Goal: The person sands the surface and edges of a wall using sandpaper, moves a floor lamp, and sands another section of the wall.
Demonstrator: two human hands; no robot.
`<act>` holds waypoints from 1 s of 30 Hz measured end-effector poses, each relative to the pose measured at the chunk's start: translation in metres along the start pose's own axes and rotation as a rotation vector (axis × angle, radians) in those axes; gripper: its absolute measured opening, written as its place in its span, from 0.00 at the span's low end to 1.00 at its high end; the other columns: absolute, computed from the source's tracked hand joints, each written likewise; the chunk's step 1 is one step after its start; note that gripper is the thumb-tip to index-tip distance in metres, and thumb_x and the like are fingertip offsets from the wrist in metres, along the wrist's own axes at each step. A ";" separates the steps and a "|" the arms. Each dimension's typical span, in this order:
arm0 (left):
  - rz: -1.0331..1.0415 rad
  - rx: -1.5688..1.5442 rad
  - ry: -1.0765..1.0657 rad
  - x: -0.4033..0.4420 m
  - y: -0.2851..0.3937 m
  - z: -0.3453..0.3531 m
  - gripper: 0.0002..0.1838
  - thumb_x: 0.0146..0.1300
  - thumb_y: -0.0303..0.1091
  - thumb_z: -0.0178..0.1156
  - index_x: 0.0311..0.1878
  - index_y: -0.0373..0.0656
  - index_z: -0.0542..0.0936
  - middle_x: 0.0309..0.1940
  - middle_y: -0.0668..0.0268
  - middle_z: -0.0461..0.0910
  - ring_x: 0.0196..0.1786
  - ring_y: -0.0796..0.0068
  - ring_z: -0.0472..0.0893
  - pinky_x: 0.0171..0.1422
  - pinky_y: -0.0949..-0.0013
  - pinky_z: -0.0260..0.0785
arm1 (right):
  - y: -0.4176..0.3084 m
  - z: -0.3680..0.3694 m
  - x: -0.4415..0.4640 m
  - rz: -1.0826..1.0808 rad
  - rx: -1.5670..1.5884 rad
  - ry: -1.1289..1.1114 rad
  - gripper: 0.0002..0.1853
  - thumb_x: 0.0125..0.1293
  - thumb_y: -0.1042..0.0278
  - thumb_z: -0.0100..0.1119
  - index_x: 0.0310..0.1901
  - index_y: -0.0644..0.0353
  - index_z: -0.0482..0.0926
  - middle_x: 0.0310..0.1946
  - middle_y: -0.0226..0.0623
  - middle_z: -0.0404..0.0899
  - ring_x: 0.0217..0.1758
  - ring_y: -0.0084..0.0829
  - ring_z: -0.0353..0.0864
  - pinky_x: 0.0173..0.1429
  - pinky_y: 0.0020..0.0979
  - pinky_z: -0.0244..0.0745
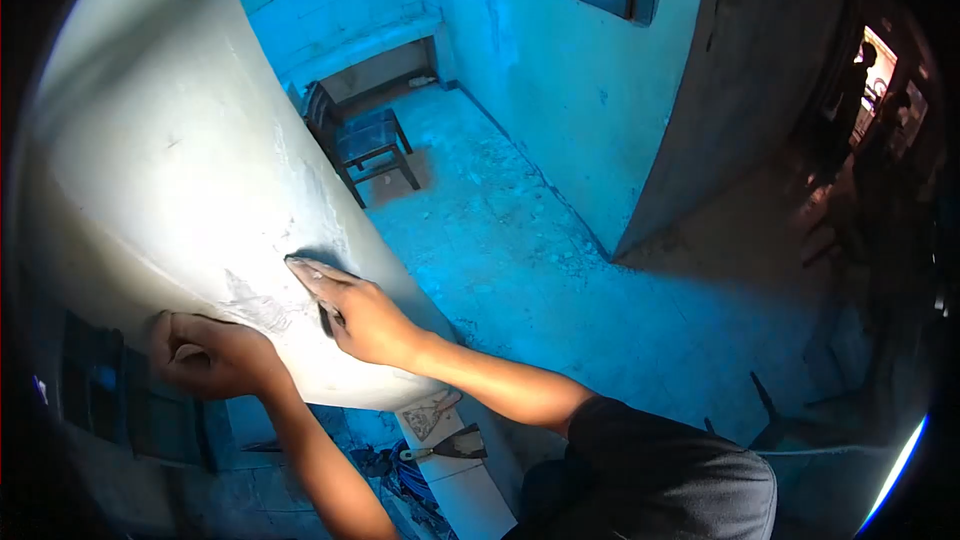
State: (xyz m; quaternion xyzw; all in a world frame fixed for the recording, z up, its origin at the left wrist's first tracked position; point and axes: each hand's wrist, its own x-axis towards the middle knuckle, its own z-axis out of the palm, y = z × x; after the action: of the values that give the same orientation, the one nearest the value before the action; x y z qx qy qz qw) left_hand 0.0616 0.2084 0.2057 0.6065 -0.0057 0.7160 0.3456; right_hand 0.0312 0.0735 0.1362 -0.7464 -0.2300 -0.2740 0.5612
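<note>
Head view, centre left of the frame: the right hand [375,325] is bent mostly closed around a dark flat piece [326,320], its kind unclear, held against the pale wall [170,160] beside a rough grey patch [250,305], so surface work seems in hand. Lower left, the left hand [215,355] curls loosely near the wall, and whether it holds anything cannot be told; a scraper [462,443] lies on a ledge [465,495] at bottom centre, and working the piece here likely calls for even pressure

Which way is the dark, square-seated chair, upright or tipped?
Upright: the dark, square-seated chair stands on its legs on the floor, seat up.
</note>
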 end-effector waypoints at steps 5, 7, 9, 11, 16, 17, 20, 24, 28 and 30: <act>0.148 -0.039 -0.003 0.002 0.009 0.002 0.08 0.69 0.31 0.53 0.41 0.35 0.74 0.37 0.58 0.75 0.38 0.65 0.76 0.45 0.66 0.70 | 0.002 -0.002 0.002 -0.020 -0.044 0.015 0.38 0.51 0.90 0.44 0.68 0.59 0.61 0.64 0.54 0.66 0.68 0.50 0.64 0.71 0.38 0.62; 0.204 -0.055 0.003 0.002 0.005 0.003 0.07 0.68 0.30 0.53 0.41 0.35 0.74 0.37 0.58 0.75 0.38 0.65 0.76 0.45 0.65 0.70 | 0.006 0.002 0.002 -0.053 -0.072 0.037 0.37 0.50 0.90 0.45 0.67 0.62 0.63 0.63 0.54 0.67 0.68 0.50 0.64 0.70 0.38 0.63; 0.265 -0.096 -0.009 0.005 0.008 0.002 0.06 0.67 0.28 0.53 0.42 0.34 0.73 0.36 0.58 0.75 0.37 0.65 0.76 0.44 0.66 0.71 | 0.009 0.003 0.001 -0.068 -0.059 0.044 0.36 0.51 0.90 0.45 0.66 0.63 0.64 0.63 0.54 0.67 0.68 0.49 0.65 0.70 0.38 0.63; 0.216 -0.135 0.017 0.003 0.014 0.005 0.06 0.66 0.27 0.54 0.41 0.34 0.73 0.34 0.57 0.75 0.33 0.66 0.76 0.41 0.68 0.71 | 0.001 0.000 0.003 -0.055 -0.079 0.056 0.34 0.51 0.90 0.45 0.65 0.66 0.65 0.62 0.55 0.68 0.67 0.48 0.66 0.70 0.37 0.63; 0.267 -0.143 0.042 0.007 0.015 0.007 0.09 0.65 0.26 0.54 0.44 0.34 0.67 0.37 0.55 0.71 0.33 0.67 0.75 0.36 0.67 0.70 | -0.002 -0.002 0.005 -0.030 -0.108 0.034 0.32 0.57 0.86 0.47 0.67 0.60 0.64 0.60 0.55 0.70 0.67 0.49 0.66 0.69 0.38 0.64; 0.250 -0.140 0.031 0.007 0.016 0.006 0.10 0.65 0.26 0.54 0.45 0.34 0.67 0.37 0.55 0.71 0.33 0.67 0.75 0.36 0.67 0.69 | -0.002 -0.002 0.005 -0.030 -0.093 0.032 0.32 0.59 0.85 0.47 0.68 0.60 0.63 0.60 0.55 0.70 0.67 0.49 0.67 0.70 0.38 0.63; 0.221 -0.168 0.015 0.007 0.021 0.005 0.10 0.65 0.26 0.53 0.46 0.34 0.66 0.36 0.55 0.69 0.33 0.68 0.74 0.35 0.67 0.68 | -0.001 0.001 0.004 -0.048 -0.078 0.070 0.33 0.54 0.87 0.45 0.65 0.62 0.65 0.59 0.56 0.70 0.65 0.50 0.68 0.69 0.38 0.65; 0.242 -0.134 -0.010 0.009 0.022 0.004 0.10 0.64 0.25 0.53 0.45 0.34 0.64 0.37 0.53 0.69 0.31 0.65 0.73 0.36 0.65 0.68 | -0.002 0.001 0.003 -0.066 -0.088 0.081 0.33 0.54 0.86 0.46 0.66 0.61 0.65 0.60 0.55 0.70 0.64 0.50 0.68 0.68 0.38 0.65; 0.276 -0.115 0.003 0.011 0.021 0.005 0.10 0.65 0.27 0.53 0.44 0.35 0.65 0.36 0.55 0.70 0.31 0.66 0.73 0.35 0.67 0.68 | -0.014 -0.003 -0.006 0.029 -0.083 0.008 0.30 0.61 0.83 0.49 0.67 0.60 0.64 0.59 0.56 0.71 0.65 0.51 0.68 0.69 0.39 0.64; 0.273 -0.107 -0.003 0.009 0.021 0.004 0.09 0.65 0.27 0.53 0.44 0.35 0.65 0.36 0.56 0.70 0.31 0.67 0.74 0.34 0.67 0.68 | -0.016 -0.002 -0.009 0.027 -0.081 0.011 0.29 0.61 0.83 0.49 0.67 0.60 0.64 0.58 0.56 0.71 0.64 0.52 0.68 0.68 0.39 0.65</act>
State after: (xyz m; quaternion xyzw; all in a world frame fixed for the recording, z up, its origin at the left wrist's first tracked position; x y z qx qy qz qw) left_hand 0.0540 0.1956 0.2235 0.5821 -0.1269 0.7540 0.2767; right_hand 0.0137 0.0752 0.1421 -0.7699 -0.2053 -0.2796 0.5357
